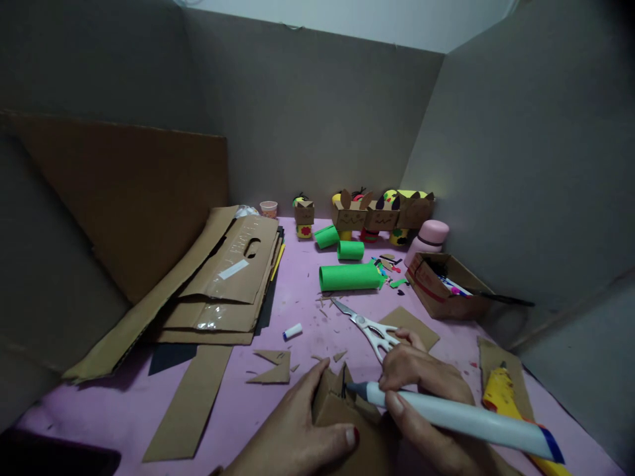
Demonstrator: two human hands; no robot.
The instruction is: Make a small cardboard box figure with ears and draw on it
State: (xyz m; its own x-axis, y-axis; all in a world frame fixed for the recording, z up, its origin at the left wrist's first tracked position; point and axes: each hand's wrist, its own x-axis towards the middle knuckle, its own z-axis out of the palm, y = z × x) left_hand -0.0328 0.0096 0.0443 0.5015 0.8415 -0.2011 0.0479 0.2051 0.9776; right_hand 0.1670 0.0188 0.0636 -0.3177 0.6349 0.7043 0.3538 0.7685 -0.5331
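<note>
My left hand is wrapped round a small cardboard box with pointed ears at its top, near the table's front edge. Between the thumb and fingers of my right hand is a white marker with a blue end. Its dark tip meets one ear, where black marks show. Just beyond my right hand lie white-handled scissors, partly covered by the fingers. A marker cap, white and blue, rests on the table to the left. The box's lower part is out of frame.
Flattened cardboard is stacked at left. Green paper tubes lie mid-table amid paper scraps. Cardboard animal heads on decorated tubes stand at the back. At right are an open cardboard box of pens, a pink bottle and a yellow tool.
</note>
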